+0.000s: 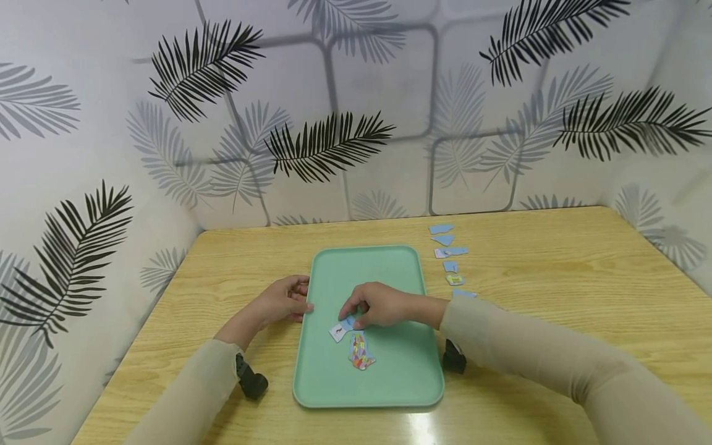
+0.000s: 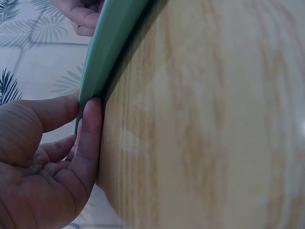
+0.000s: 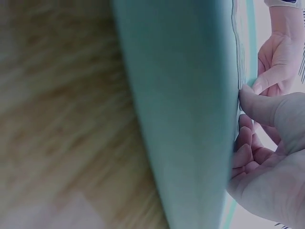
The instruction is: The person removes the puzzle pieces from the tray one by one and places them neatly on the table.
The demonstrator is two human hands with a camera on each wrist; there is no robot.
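A green tray (image 1: 400,386) lies on the table. My left hand (image 1: 283,301) grips its left rim, with the thumb over the edge; the left wrist view shows thumb and fingers on both sides of the rim. Over the middle of the tray, my right hand (image 1: 384,306) pinches a light blue and white puzzle piece (image 1: 337,332) between thumb and fingers, partly covering it. Just below that lies a multicoloured section of puzzle (image 1: 360,353), close to the pinched piece; whether they touch I cannot tell. In the right wrist view the tray's side (image 3: 186,119) hides most of the pieces.
Several loose puzzle pieces, among them a long blue one (image 1: 452,252) and a yellow-green one (image 1: 455,280), form a column on the wooden table (image 1: 556,278) right of the tray. My right forearm passes close to the nearest piece (image 1: 463,293). A leaf-patterned wall covering (image 1: 384,179) stands behind.
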